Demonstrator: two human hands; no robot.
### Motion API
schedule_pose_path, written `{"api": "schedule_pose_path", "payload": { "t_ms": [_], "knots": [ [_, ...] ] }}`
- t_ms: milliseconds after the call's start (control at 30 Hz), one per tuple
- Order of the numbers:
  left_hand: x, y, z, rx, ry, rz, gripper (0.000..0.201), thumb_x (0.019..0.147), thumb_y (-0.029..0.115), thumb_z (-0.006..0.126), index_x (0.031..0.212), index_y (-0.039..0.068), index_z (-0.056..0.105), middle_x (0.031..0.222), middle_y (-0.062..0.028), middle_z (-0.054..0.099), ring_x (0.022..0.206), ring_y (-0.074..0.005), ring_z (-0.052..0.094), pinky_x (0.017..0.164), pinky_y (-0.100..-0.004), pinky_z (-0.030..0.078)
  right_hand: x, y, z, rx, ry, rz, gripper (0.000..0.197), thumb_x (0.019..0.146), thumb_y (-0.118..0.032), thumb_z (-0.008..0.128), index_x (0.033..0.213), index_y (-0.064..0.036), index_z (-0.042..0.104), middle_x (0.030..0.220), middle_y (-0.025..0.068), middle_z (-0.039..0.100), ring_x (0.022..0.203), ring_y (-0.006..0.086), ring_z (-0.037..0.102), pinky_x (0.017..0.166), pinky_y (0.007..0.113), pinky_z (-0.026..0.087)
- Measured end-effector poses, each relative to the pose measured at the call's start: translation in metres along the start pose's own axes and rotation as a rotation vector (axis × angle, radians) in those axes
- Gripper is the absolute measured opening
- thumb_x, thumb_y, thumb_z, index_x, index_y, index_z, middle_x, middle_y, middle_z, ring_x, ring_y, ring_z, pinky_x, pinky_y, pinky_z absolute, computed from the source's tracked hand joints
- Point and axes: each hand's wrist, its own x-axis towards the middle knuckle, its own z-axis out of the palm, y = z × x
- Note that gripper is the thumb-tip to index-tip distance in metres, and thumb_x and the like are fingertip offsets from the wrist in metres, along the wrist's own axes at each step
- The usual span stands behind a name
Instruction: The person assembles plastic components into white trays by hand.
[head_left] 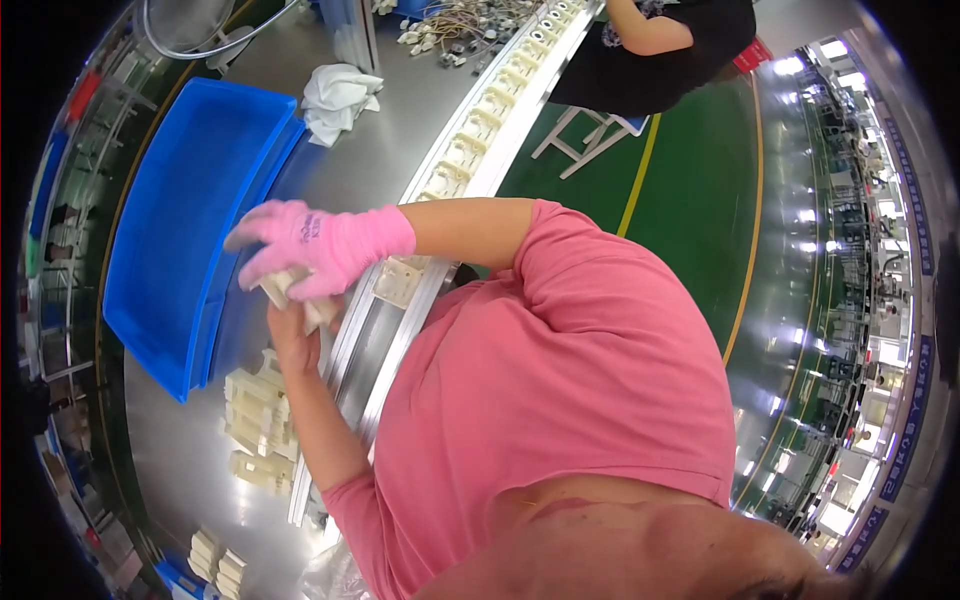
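My right hand (295, 245), in a pink knitted glove with greyish fingertips, reaches across the conveyor. Its thumb and forefinger close on a cream-white moulded plastic part (283, 287), while the other fingers spread apart. Below it, my bare left hand (293, 335) grips the same part from underneath. The glove hides much of the part and some of the left fingers. Just beside both hands runs the conveyor, and one cream plastic piece (398, 282) sits on it under my right wrist.
A large blue bin (165, 230) stands beyond my hands, near a crumpled white cloth (340, 100). Cream plastic parts (258, 415) are stacked beside my left forearm. The conveyor (470, 145) carries a row of similar pieces toward a co-worker in black (660, 60). Wired parts (465, 30) lie heaped farther off.
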Motion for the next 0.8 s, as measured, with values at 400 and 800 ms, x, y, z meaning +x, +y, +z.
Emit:
{"api": "schedule_pose_path", "payload": {
  "t_ms": [400, 800],
  "knots": [
    [0.000, 0.028, -0.079, 0.799, -0.013, -0.239, 0.032, 0.084, 0.026, 0.051, 0.108, 0.005, 0.053, 0.101, -0.0104, 0.058, 0.093, -0.0195, 0.056, 0.076, -0.0303, 0.044, -0.019, -0.033, 0.018, 0.241, -0.899, 0.312, 0.043, 0.075, -0.045, 0.046, 0.068, -0.0045, 0.058, 0.066, 0.0119, 0.057, 0.068, 0.0288, 0.058, 0.063, 0.038, 0.044],
    [0.020, -0.058, -0.195, 1.173, 0.234, -0.587, 0.028, 0.081, 0.021, 0.047, 0.097, 0.001, 0.058, 0.074, -0.0141, 0.062, 0.050, -0.0255, 0.060, 0.052, -0.0345, 0.048, -0.021, 0.021, 0.060, -0.165, -0.924, 0.244, 0.041, 0.071, -0.039, 0.054, 0.095, -0.0059, 0.055, 0.091, 0.0109, 0.058, 0.087, 0.0255, 0.057, 0.068, 0.039, 0.045]
  ]
}}
